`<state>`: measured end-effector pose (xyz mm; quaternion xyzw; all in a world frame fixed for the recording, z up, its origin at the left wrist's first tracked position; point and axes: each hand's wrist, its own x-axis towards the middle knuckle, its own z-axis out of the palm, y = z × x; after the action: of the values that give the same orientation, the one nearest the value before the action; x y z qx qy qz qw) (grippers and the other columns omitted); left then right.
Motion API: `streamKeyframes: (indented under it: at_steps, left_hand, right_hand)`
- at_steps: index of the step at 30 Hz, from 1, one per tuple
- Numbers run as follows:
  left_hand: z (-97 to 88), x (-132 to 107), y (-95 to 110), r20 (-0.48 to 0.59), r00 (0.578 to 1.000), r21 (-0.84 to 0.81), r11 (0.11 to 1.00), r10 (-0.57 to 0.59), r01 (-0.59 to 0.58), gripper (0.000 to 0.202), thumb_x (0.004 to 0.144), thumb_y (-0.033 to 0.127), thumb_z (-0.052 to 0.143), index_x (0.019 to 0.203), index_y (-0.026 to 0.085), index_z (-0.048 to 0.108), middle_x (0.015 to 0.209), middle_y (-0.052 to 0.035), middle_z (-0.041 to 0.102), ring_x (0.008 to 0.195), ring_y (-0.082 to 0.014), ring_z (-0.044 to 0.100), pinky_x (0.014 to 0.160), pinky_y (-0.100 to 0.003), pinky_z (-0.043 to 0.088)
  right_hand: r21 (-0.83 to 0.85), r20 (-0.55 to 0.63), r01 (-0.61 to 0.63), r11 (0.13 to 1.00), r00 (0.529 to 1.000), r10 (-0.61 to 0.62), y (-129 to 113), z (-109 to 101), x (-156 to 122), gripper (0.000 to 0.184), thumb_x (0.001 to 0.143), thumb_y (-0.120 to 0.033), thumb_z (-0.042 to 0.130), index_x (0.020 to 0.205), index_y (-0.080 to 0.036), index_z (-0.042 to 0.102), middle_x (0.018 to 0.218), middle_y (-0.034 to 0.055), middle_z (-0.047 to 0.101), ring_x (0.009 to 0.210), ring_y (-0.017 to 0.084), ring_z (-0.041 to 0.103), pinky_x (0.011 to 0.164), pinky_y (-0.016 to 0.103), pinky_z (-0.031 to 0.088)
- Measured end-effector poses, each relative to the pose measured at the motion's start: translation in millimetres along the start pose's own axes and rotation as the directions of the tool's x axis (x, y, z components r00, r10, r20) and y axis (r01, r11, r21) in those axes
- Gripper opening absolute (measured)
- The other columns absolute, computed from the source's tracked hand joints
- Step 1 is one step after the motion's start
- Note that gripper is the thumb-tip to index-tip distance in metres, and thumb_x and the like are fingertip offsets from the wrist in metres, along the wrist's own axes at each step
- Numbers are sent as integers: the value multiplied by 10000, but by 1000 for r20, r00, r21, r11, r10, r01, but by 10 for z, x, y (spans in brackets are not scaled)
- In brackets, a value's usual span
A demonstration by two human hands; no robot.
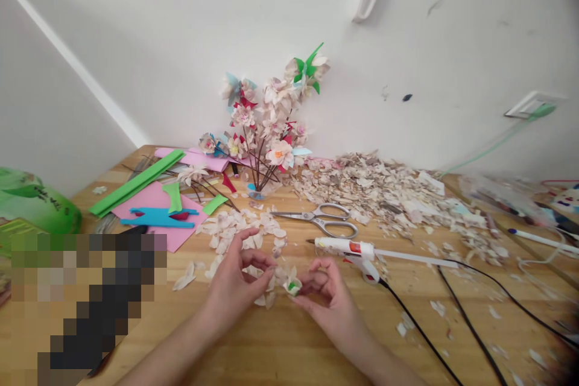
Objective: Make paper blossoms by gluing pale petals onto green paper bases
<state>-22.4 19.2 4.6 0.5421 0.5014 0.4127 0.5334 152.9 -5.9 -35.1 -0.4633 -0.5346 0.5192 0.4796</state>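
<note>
Forearms: lowest in the frame, converging from bottom left and bottom right toward the middle of the wooden table (280, 350).
Left hand (237, 283): fingers curled, thumb and forefinger pinched on a pale petal at the near-left side of the small paper flower (289, 282).
Right hand (328, 289): fingertips closed around the flower's base, green bit showing just beside the thumb.
Flower position: held between both hands, just above the tabletop, at the centre of the view.
Key relation: flower lies right of the left fingertips and left of the right fingertips, touching both; no clear long axis, petals fanned upward and toward the left hand; both hands about equally near.
Loose petals (235, 229): scattered just beyond the left hand.
Glue gun (357, 251): lying flat behind the right hand, nozzle pointing left, black cord (420, 332) trailing to the lower right.
Scissors (323, 220): farther back, closed, handles to the right.
Bouquet (271, 126): finished paper flowers standing upright near the wall.
Scrap heap (384, 187): pale shavings piled right of the bouquet.
Coloured paper (154, 205): pink, green and blue sheets, far left.
</note>
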Motion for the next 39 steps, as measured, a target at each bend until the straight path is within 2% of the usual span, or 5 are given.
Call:
streamKeyframes:
  at_steps: [8, 13, 21, 29, 39]
  left_hand:
    - [18, -64, 11, -35, 997, 127, 990, 67, -62, 540, 745, 222, 562, 1191, 264, 260, 787, 25, 625, 574, -91, 573, 522, -206, 453]
    - [-30, -40, -29, -8, 978, 196, 959, 210, -204, 525, 777, 198, 533, 1207, 282, 243, 806, 22, 630, 648, -105, 611, 574, -221, 495]
    - [-43, -125, -14, 273, 809, 256, 771, 520, -582, 609, 794, 80, 483, 1267, 342, 204, 870, 16, 645, 782, -103, 626, 709, -246, 515]
    - [-82, -159, 12, 364, 781, 380, 684, 508, -622, 620, 823, 104, 472, 1293, 374, 173, 920, 4, 657, 811, -129, 629, 731, -277, 496]
    - [-123, -234, 200, 438, 776, 529, 567, 454, -631, 452, 818, 151, 486, 1224, 342, 438, 929, -23, 694, 792, -192, 648, 688, -280, 486]
  right_hand:
    - [-277, -127, 230, 933, 954, -272, 149, -50, -65, 337, 756, -141, 576, 979, -271, 361, 855, 23, 711, 799, 162, 673, 734, 290, 522]
    - [-470, 21, 393, 790, 900, -435, 74, -91, -58, 327, 797, -114, 512, 1029, -273, 346, 860, 18, 731, 828, 182, 680, 784, 332, 505]
    - [-580, 202, 553, 598, 809, -552, 6, -163, -76, 466, 787, -53, 457, 1166, -287, 321, 902, 1, 735, 826, 186, 689, 719, 302, 531]
    - [-592, 173, 509, 625, 838, -518, 10, -164, -118, 543, 774, -37, 479, 1198, -334, 316, 908, -25, 731, 831, 204, 687, 722, 337, 531]
    - [-528, 157, 468, 709, 874, -460, -84, -113, -103, 391, 755, -36, 455, 1051, -288, 493, 883, -5, 732, 798, 205, 692, 688, 320, 551]
